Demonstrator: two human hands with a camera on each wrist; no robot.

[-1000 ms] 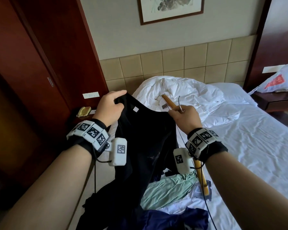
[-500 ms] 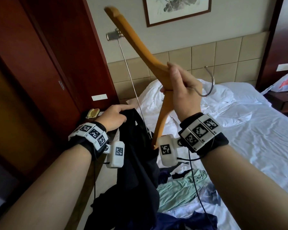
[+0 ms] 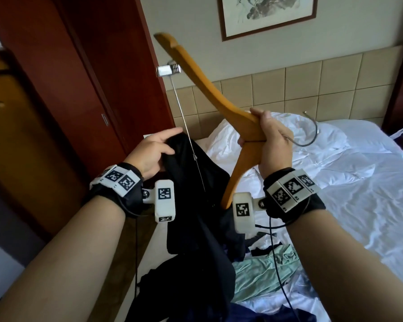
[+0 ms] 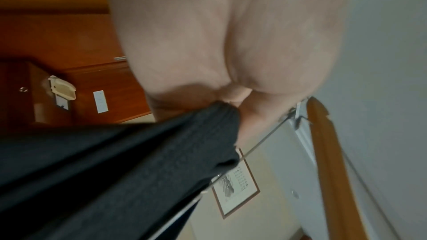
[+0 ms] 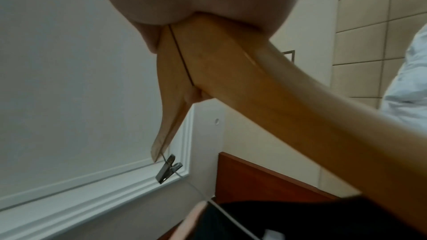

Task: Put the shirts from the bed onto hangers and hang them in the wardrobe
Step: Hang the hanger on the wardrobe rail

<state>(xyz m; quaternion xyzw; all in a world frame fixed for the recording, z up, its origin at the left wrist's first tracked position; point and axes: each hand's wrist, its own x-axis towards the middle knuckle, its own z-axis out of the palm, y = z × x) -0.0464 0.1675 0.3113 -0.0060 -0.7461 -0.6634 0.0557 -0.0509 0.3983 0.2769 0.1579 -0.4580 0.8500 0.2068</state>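
— Wooden hanger [image 3: 221, 102], where is it?
— Right hand [image 3: 273, 145] grips it at the neck, fingers curled round the wood; one arm points up toward the wall, its metal hook [image 3: 308, 133] out to the right over the bed [image 3: 358, 182].
— And the shirt?
— Black shirt [image 3: 191, 205] hangs from the left hand [image 3: 153, 152], fingers pinching its collar edge, beside the wardrobe [image 3: 56, 101]. Its lower part trails onto the bed's near left corner, next to a pale green shirt [image 3: 263, 275].
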